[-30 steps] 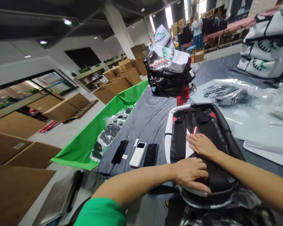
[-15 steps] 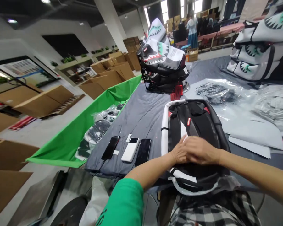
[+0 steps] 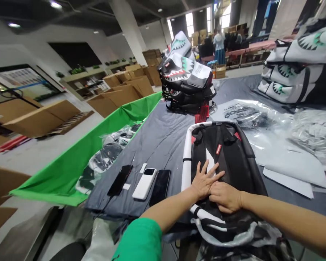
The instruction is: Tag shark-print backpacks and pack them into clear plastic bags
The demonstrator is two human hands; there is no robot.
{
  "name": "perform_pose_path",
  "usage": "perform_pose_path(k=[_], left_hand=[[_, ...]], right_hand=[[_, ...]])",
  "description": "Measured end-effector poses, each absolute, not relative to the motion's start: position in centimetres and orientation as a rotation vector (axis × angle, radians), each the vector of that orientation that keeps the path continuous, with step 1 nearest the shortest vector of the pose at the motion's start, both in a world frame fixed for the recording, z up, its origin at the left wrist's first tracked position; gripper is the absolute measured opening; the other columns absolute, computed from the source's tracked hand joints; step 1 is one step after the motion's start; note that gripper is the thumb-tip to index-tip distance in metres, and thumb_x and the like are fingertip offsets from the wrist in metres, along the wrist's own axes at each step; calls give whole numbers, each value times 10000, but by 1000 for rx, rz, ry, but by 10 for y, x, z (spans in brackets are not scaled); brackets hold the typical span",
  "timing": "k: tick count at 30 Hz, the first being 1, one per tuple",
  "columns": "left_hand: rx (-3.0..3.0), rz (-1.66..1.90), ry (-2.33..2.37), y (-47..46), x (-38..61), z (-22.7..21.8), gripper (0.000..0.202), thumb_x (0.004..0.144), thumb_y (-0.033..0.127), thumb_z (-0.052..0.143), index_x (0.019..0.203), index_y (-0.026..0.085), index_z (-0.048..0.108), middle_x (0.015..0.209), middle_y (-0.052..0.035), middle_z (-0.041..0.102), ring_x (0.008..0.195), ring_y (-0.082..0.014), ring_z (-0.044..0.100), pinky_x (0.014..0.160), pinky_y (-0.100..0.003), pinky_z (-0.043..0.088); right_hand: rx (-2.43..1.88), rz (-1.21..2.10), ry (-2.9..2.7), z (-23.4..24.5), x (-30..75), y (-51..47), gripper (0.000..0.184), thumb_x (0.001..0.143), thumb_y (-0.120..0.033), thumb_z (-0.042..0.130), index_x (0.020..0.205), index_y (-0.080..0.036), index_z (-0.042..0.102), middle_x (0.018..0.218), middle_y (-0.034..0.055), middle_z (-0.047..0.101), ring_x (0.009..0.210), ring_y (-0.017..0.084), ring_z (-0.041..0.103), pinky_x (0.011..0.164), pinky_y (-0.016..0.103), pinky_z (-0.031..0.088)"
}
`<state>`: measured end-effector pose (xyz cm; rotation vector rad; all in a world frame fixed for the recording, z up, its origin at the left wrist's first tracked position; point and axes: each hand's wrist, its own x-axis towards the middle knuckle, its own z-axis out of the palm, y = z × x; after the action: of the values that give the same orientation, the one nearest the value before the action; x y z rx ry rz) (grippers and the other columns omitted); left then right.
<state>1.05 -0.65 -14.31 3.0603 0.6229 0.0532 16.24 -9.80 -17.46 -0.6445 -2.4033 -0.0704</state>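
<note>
A black backpack with white edging (image 3: 240, 166) lies back panel up at the table's near edge, a small red label (image 3: 218, 149) on its upper middle. On the panel my left hand (image 3: 205, 181) rests with its fingers spread, partly over a white stripe. My right hand (image 3: 225, 197) is closed beside it, touching the left hand near the thumb; whatever its curled fingers hold is hidden. Clear plastic (image 3: 270, 232) is bunched around the backpack's lower end.
Left of the backpack lie a white phone (image 3: 144, 184) and two dark phones. Stacked shark-face backpacks (image 3: 188, 81) stand behind, more at far right. Plastic bags (image 3: 250, 112) cover the right side. A green cloth bin (image 3: 57, 174) borders the table's left edge. A person stands far back.
My left hand has opened out flat with its fingers spread, where both hands overlapped before. My right hand has shifted slightly down, closed. The view has tilted up a little.
</note>
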Motion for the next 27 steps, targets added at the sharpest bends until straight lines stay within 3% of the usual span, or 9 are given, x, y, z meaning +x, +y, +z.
perform_pose_path(k=[4,6,8,10,13,17,19,23,27], left_hand=[[3013,-15,601,-35,1,-133,651,1016,557,393,1600,454,122,1711,36,119,1560,-441,112,1194,-739,166],[2955,-34,601,-57,-8,-125,658,1020,589,344,1609,443,89,1714,31,96,1565,-439,88,1202,-731,162],[2903,-70,609,-74,-15,-116,636,1023,611,303,1608,456,108,1714,25,99,1564,-438,93,1198,-731,166],[2882,-141,579,-79,-20,-105,632,1014,653,273,1604,460,156,1711,4,134,1549,-456,153,1169,-742,209],[2944,-280,431,-58,-13,-85,665,989,699,303,1587,409,284,1676,-47,285,1445,-470,374,1084,-699,351],[3102,-264,147,-1,24,-62,627,983,635,450,1489,269,505,1423,-105,628,1151,-302,627,1040,-496,437],[3170,-66,262,26,46,-61,636,988,639,437,1527,302,453,1493,-103,567,1300,-316,543,1152,-539,332],[3078,113,710,54,70,-92,802,896,800,417,1588,426,260,1709,-79,182,1541,-481,131,1171,-733,164],[3008,121,747,57,69,-121,816,859,828,454,1568,466,273,1721,-81,105,1547,-497,89,1171,-746,160]], right_hand=[[-813,-233,-2322,-156,160,-119,253,878,-154,361,844,-204,606,714,52,612,665,212,523,662,379,468],[-913,-316,-2275,-139,174,-121,261,907,-154,389,941,-199,644,810,66,663,761,218,588,774,409,509],[-1121,-403,-2174,-125,199,-109,318,938,-180,426,1155,-191,658,1091,118,701,1043,252,627,976,457,491],[-1507,-395,-1980,-118,227,-83,447,972,-239,431,1393,-184,570,1438,170,560,1366,312,476,1128,530,392],[-1944,-192,-1791,-134,253,-43,575,997,-398,422,1500,-126,482,1572,235,401,1474,386,347,1156,619,337],[-1992,-129,-1794,-175,253,-22,643,986,-518,440,1519,-159,474,1566,219,420,1460,369,385,1169,617,324],[-1974,-141,-1783,-187,249,-23,640,987,-520,445,1520,-168,474,1572,209,415,1462,362,385,1176,614,318],[-1920,-179,-1746,-191,243,-30,536,997,-392,444,1466,-146,532,1534,205,472,1430,340,440,1175,596,349],[-1920,-159,-1660,-178,263,-34,440,1037,-296,320,1363,-210,603,1420,113,604,1330,224,555,1129,440,458]])
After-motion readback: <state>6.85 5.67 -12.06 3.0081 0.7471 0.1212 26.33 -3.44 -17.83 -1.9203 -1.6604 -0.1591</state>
